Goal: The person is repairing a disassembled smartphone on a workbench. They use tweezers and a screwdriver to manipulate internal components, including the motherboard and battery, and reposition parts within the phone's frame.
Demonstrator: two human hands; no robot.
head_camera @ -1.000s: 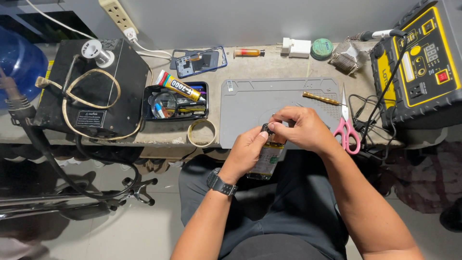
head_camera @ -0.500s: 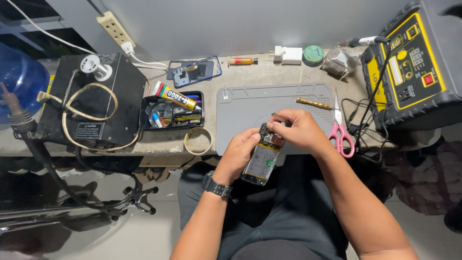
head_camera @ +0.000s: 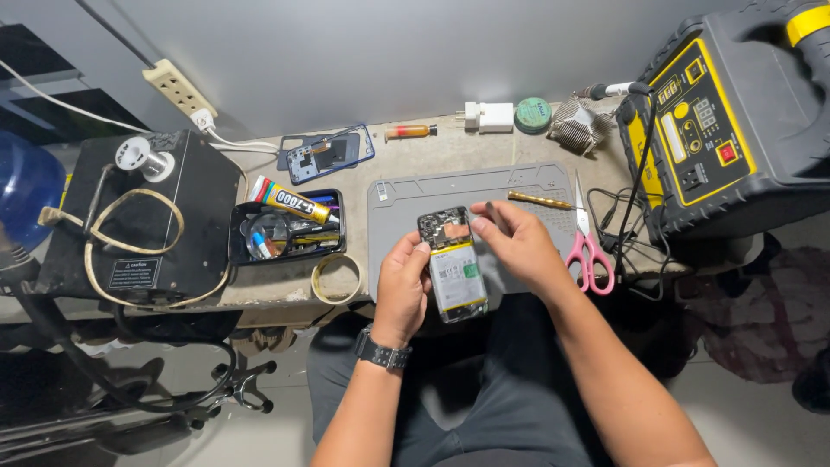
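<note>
An opened smartphone (head_camera: 452,264) with its back cover off shows a battery and circuit board. My left hand (head_camera: 402,290), wearing a black wristwatch, grips the phone along its left edge over the front of the grey work mat (head_camera: 519,186). My right hand (head_camera: 516,245) is beside the phone's upper right corner with thumb and forefinger pinched together; something thin may be between them, too small to tell.
Pink scissors (head_camera: 590,251) and a gold-handled tool (head_camera: 538,200) lie on the mat's right. A black tray (head_camera: 287,229) with a glue tube, a tape roll (head_camera: 335,278), a black box (head_camera: 138,216), a phone frame (head_camera: 327,154) and a yellow-black power unit (head_camera: 735,121) surround it.
The phone has tilted face-up toward me, showing battery and board. My right hand has lifted off its top and now sits at its right side.
</note>
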